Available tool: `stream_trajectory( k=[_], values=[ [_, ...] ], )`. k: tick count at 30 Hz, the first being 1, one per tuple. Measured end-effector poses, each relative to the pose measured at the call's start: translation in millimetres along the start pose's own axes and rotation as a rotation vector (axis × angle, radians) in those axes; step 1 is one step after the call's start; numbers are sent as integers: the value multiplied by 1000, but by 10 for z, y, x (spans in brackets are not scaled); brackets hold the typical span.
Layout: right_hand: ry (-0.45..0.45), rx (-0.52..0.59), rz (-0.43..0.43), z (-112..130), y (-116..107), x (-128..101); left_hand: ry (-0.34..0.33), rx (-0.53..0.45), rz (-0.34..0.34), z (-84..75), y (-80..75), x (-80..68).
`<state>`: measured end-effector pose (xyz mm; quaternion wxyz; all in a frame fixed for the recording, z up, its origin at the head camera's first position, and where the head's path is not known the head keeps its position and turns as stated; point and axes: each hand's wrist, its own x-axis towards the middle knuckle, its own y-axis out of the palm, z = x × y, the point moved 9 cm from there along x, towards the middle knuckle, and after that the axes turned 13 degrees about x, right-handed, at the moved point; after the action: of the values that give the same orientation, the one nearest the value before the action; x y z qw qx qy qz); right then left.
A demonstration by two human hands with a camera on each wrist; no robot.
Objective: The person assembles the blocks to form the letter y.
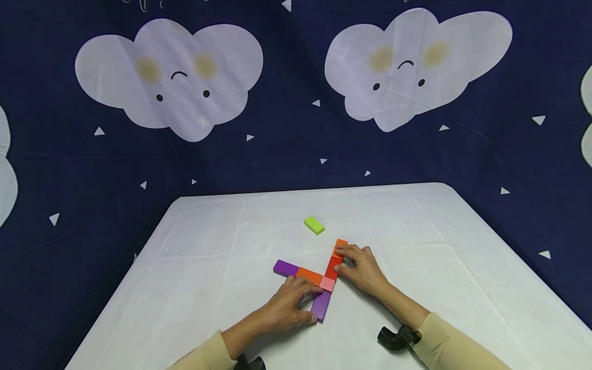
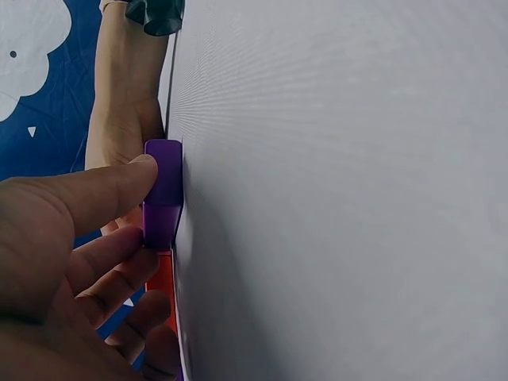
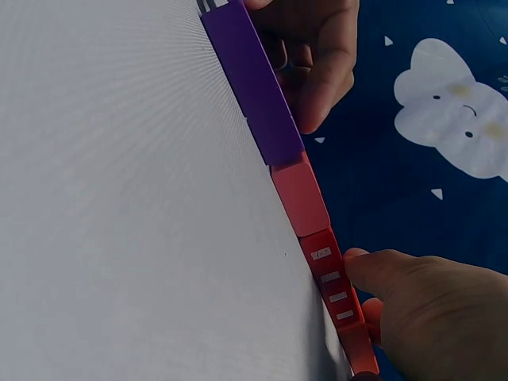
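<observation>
Several small coloured blocks lie joined end to end in a branching row on the white table. At the near end is a purple block [image 1: 321, 307]; my left hand [image 1: 289, 304] holds it, thumb at its near end and fingertips towards the pink block [image 1: 327, 283]. An orange block [image 1: 309, 276] and another purple block [image 1: 285, 267] run off to the left. Beyond the pink one come a red block [image 1: 333, 268] and an orange block [image 1: 341, 242]. My right hand [image 1: 364, 270] grips at these two, thumb against the red side, fingertips over the orange.
A lime green block [image 1: 314, 225] lies apart, farther back on the table [image 1: 222, 226]. Dark blue cloth [image 1: 296, 154] with printed clouds hangs behind the table. Black wrist straps [image 1: 398, 338] sit near the sleeves.
</observation>
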<state>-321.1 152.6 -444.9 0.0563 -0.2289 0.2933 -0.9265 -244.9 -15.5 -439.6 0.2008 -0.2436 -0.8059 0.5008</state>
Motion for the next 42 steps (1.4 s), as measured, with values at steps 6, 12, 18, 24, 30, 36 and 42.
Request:
stream_trajectory(
  k=[6, 12, 18, 24, 30, 36, 42],
  values=[
    [-13, -11, -6, 16, -8, 5, 4, 12, -2, 2, 6, 19],
    [-17, -11, -7, 17, -6, 6, -2, 10, -2, 8, 4, 17],
    [-21, -12, -8, 18, -6, 13, -4, 11, -6, 6, -4, 16],
    [-14, -9, -7, 11, -6, 13, -4, 5, -4, 3, -3, 18],
    [-6, -7, -5, 6, -5, 10, 4, 5, -6, 2, 0, 19],
    [0, -8, -4, -4, 0, 7, 5, -5, -9, 6, 6, 17],
    [0, -2, -4, -2, 3, -2, -3, -25, -6, 9, 7, 8]
  ],
)
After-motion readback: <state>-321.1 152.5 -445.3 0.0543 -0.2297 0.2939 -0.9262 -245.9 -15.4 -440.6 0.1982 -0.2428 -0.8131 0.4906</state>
